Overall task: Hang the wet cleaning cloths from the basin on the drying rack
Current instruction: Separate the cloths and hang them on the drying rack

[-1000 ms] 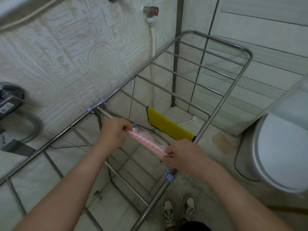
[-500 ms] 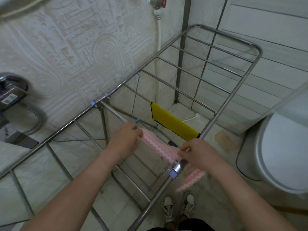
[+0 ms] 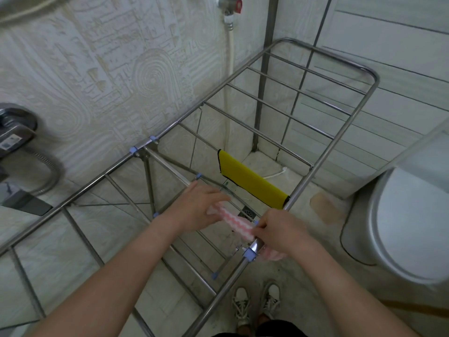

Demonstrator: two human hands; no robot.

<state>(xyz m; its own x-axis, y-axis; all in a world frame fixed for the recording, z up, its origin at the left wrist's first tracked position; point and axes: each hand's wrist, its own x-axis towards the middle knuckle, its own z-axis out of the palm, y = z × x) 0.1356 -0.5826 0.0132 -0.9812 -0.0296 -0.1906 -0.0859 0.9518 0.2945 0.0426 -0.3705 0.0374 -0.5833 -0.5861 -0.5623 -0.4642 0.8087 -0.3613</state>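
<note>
The person stands at the near side of the steel drying rack (image 3: 328,152) with both hands on a pink-and-white zigzag cloth (image 3: 235,218), which spans the gap between them just above the rack's near-right side rail. The right hand (image 3: 279,229) has its fingers curled and pinches the cloth's right end at that rail. A small pink fold shows past the rail under the wrist. The left hand (image 3: 201,207) lies over the cloth's left end with its fingers fairly straight, but it is blurred, so it cannot be told whether the thumb grips underneath. A second ago the cloth was stretched between the hands out over the inner rails. Half a second ago its right end dangled in a long tail over the side rail. Now that tail is mostly gathered up and the hands sit a little closer together, so the person seems to be resettling the cloth rather than letting go. A yellow cloth (image 3: 252,183) already hangs over a rail just beyond, touching the same side rail. The pink cloth therefore looks like the second to go up, draped but not yet released. The basin is not in view. A toilet (image 3: 413,227) stands to the right.
</note>
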